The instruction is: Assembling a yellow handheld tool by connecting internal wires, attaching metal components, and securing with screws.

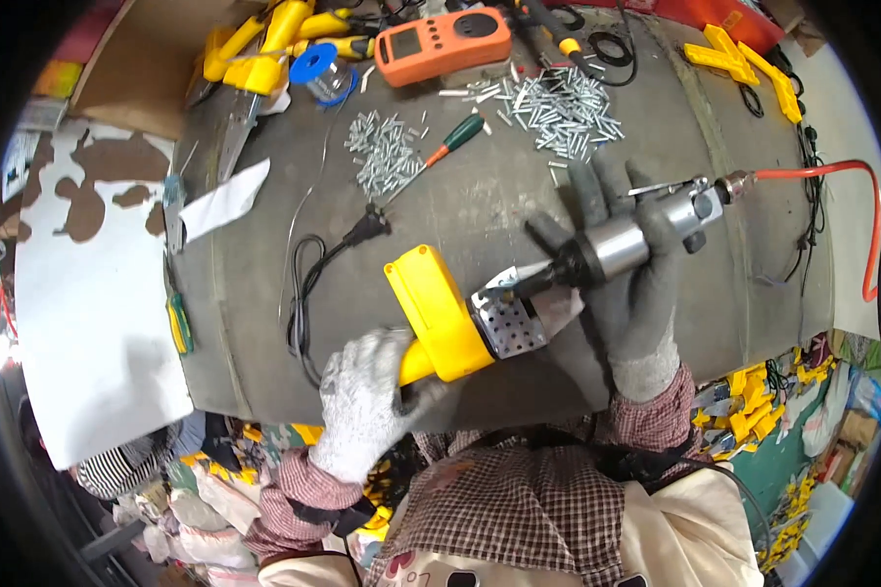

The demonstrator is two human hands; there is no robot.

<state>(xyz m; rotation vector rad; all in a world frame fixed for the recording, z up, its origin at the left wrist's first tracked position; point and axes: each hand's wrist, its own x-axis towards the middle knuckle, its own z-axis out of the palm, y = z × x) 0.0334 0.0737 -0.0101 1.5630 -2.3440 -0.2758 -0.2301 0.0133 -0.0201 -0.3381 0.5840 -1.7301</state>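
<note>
Gripping the yellow tool (439,311) by its handle with the left hand (367,396) over the grey bench (465,210), clasping the silver air driver (617,247) in the right hand (638,308), nosing close to the perforated metal (514,330)!

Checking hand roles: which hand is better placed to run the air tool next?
Right, likely: the right hand holds the air tool, nose toward the perforated plate; the left hand grips the yellow housing.

A workshop: workbench (499,196) with loose screws (566,110), wire spool (324,78), screwdriver (455,138) and hose-fed power tool (619,248).
</note>
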